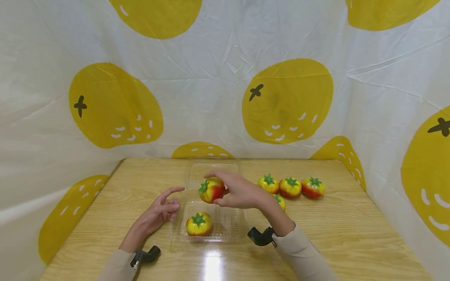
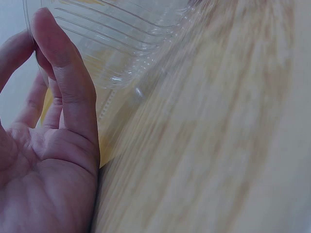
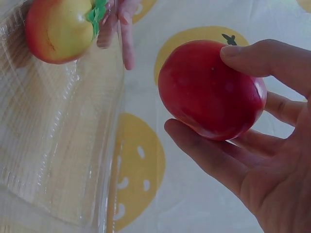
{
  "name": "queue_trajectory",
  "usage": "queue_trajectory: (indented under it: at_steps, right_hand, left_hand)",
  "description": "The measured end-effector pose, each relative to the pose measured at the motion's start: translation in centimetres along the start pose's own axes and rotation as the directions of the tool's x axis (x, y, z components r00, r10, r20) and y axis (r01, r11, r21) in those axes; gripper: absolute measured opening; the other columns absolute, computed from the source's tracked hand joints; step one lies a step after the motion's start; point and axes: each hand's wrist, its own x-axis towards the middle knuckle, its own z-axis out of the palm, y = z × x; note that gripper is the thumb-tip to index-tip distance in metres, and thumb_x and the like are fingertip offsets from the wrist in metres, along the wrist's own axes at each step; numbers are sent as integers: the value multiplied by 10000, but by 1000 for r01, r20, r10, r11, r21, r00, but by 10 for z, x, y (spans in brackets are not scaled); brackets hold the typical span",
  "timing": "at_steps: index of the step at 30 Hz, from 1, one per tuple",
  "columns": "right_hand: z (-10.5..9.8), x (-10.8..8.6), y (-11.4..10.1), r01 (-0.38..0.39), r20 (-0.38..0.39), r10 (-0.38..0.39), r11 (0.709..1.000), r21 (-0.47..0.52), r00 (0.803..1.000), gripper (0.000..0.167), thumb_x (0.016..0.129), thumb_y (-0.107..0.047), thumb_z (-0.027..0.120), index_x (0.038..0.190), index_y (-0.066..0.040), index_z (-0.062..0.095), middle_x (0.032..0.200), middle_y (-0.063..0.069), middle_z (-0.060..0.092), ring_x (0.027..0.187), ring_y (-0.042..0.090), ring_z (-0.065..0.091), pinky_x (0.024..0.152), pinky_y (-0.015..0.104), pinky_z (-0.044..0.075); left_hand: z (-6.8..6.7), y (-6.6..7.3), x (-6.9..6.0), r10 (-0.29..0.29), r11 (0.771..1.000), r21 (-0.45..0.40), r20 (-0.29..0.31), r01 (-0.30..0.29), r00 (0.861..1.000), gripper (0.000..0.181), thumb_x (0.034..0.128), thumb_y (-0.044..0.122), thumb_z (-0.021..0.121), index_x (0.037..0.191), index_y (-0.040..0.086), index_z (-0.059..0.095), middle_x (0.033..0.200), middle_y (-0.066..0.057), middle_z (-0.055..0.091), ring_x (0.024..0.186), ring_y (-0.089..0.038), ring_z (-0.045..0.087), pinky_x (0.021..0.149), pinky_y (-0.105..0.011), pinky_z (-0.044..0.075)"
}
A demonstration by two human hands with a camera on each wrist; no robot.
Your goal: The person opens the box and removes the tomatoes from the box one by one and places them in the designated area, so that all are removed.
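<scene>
A clear plastic clamshell box lies open on the table, its lid folded back. One yellow-and-red tomato with a green star-shaped top sits in its front left part. Above the box, my right hand grips a second tomato between thumb and fingers; its red underside faces the right wrist view. My left hand is at the box's left edge, fingers loosely bent. In the left wrist view, a fingertip overlaps the clear rim; whether it presses there is hard to tell.
Several more tomatoes stand on the wooden table right of the box, one partly hidden behind my right wrist. A white curtain with yellow fruit prints hangs behind the table and along both sides.
</scene>
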Motion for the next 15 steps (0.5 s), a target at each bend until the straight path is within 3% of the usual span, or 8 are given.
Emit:
queue_trajectory:
  at_steps: [4, 9, 15]
  right_hand:
    - [-2, -6, 3, 5, -34, -4, 1000, 4, 999, 710, 886, -130, 755, 1525, -74, 451, 1541, 140, 504, 1287, 267, 572, 959, 330, 580]
    - [-4, -15, 6, -34, -60, 34, 999, -4, 998, 753, 879, -132, 758, 1556, -93, 431, 1560, 125, 472, 1247, 254, 591, 963, 302, 566]
    - [-8, -25, 10, -31, -106, 32, 999, 10, 994, 718, 871, -85, 774, 1520, -70, 469, 1513, 128, 500, 1237, 265, 606, 943, 286, 589]
  left_hand:
    - [0, 0, 0, 8, 1000, 2, 6, -8, 1000, 579, 1033, -57, 477, 1561, 142, 345, 844, 59, 670, 660, -48, 630, 616, -196, 559]
    - [-2, -2, 0, 18, 1000, 3, 7, -18, 1000, 572, 1032, -54, 477, 1555, 142, 354, 851, 62, 663, 661, -47, 637, 607, -198, 559]
    - [-2, -2, 0, 29, 1000, -12, 25, -28, 999, 584, 1032, -69, 455, 1568, 129, 334, 841, 51, 656, 666, -55, 655, 608, -209, 572]
